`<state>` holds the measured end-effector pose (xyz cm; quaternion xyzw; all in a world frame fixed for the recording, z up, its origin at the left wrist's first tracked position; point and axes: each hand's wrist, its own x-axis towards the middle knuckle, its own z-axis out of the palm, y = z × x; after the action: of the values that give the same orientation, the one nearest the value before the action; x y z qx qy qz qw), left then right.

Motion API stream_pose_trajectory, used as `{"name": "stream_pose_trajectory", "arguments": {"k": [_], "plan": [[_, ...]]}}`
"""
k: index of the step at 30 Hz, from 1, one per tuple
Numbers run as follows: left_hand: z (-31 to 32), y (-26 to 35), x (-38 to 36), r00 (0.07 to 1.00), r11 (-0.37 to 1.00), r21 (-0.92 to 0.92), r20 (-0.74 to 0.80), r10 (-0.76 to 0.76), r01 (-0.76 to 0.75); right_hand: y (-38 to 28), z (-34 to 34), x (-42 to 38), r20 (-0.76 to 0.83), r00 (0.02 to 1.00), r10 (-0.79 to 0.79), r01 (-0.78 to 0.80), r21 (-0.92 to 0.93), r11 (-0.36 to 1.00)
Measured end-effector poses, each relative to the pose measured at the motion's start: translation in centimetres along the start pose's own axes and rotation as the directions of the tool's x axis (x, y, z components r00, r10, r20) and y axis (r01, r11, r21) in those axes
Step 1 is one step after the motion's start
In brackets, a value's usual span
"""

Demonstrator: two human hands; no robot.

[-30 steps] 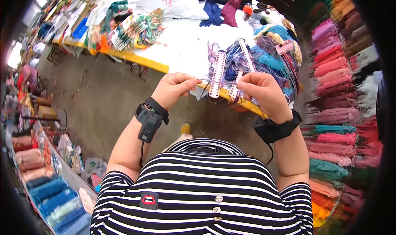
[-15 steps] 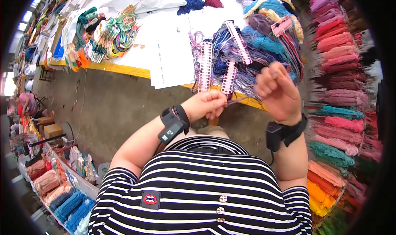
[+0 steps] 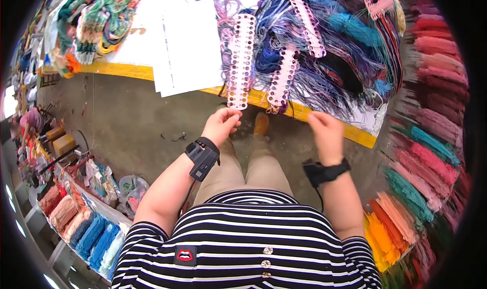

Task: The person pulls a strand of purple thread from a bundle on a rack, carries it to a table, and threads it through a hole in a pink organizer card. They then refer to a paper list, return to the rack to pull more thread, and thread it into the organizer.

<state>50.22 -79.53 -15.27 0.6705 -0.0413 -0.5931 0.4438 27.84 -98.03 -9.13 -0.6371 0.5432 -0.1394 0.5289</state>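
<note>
My left hand (image 3: pixel 223 125) is closed in a pinch at the lower end of a long pink card with punched holes (image 3: pixel 241 60). Its fingertips meet or nearly meet the card's end; what lies between them is too small to make out. Off to the right, my right hand (image 3: pixel 327 134) hovers by the table's front edge, fingers bent together and slightly blurred. Any thread in it cannot be made out. Between the hands, a second punched card (image 3: pixel 284 78) overhangs the edge. Behind it, another punched card (image 3: pixel 306 20) rests on tangled blue and purple thread (image 3: pixel 274 15).
White paper sheets (image 3: pixel 187 45) overhang the yellow table edge (image 3: pixel 127 71). Multicoloured skeins (image 3: pixel 99 25) lie at the left, and a small pink card (image 3: pixel 379 5) at the back right. Yarn racks (image 3: pixel 436 81) stand to the right, yarn bins (image 3: pixel 86 228) lower left. A person (image 3: pixel 33 119) is far left.
My left hand has moved left, from the thread near the middle card to the left card's lower end. My right hand has come down, and the view has tilted closer to the table edge.
</note>
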Motion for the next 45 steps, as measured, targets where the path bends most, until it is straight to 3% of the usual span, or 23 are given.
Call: {"name": "stream_pose_trajectory", "arguments": {"k": [1,5,18,21,24,27,33,39,45], "plan": [[0.8,0.3,0.8,1.0,0.999,-0.033,0.02,0.017,-0.017,1.5,1.8,0.6,0.011,0.999,-0.044,0.045,-0.028,0.999],[4.2,2.6,3.1,0.995,0.999,-0.025,0.094,0.021,-0.019,3.5,5.1,2.1,0.083,0.993,0.086,-0.094,0.098,0.991],[6.6,3.9,6.9,1.0,0.998,-0.059,-0.011,-0.029,0.028,5.1,10.0,5.7,0.226,0.969,0.094,-0.17,0.346,0.923],[6.8,3.2,7.4,0.998,0.998,0.028,0.021,0.054,-0.054,5.0,9.7,5.9,0.265,0.953,0.149,-0.232,0.315,0.92],[7.3,2.5,7.9,0.992,0.993,-0.029,0.05,0.117,-0.115,4.4,9.3,6.0,0.289,0.94,0.181,-0.29,0.397,0.871],[7.4,2.7,8.3,0.985,0.984,0.062,0.047,0.167,-0.169,4.0,8.9,6.2,0.298,0.931,0.211,-0.316,0.368,0.874],[7.2,3.5,8.5,0.975,0.982,0.028,0.134,0.179,-0.184,3.4,8.5,6.5,0.31,0.92,0.24,-0.346,0.351,0.87],[7.3,3.6,8.4,0.971,0.981,0.059,0.166,0.173,-0.185,2.3,8.0,6.7,0.3,0.931,0.207,-0.278,0.219,0.935],[7.5,2.8,8.9,0.927,0.922,0.137,0.154,0.342,-0.362,3.1,8.1,6.5,0.323,0.928,0.186,-0.267,0.229,0.936]]}}
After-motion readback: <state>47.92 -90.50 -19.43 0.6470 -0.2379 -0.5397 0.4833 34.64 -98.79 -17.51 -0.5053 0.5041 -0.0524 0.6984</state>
